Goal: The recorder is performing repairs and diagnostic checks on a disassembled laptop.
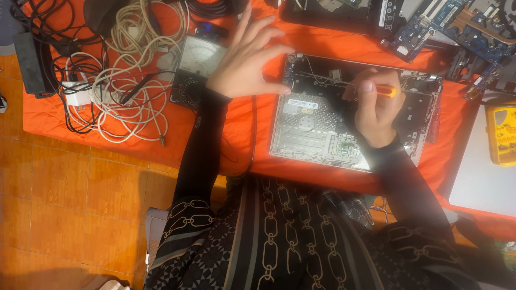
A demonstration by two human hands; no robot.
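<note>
Head view: orange cloth point(242, 134) over tiled floor point(70, 204), right hand point(376, 107) clamped on probably a screwdriver point(384, 91), left hand point(247, 59) spread.

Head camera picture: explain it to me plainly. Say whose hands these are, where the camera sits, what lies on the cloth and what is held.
The camera sits on a person's head and looks down, so both hands are that person's own. The right hand grips an orange-handled screwdriver, its shaft pointing into an opened laptop shell lying on an orange cloth. The left hand hovers with fingers spread at the shell's left edge, holding nothing. Left of it lie a needle-dial meter and tangled white cables. Circuit boards lie at the top, and a yellow meter lies at the right.
</note>
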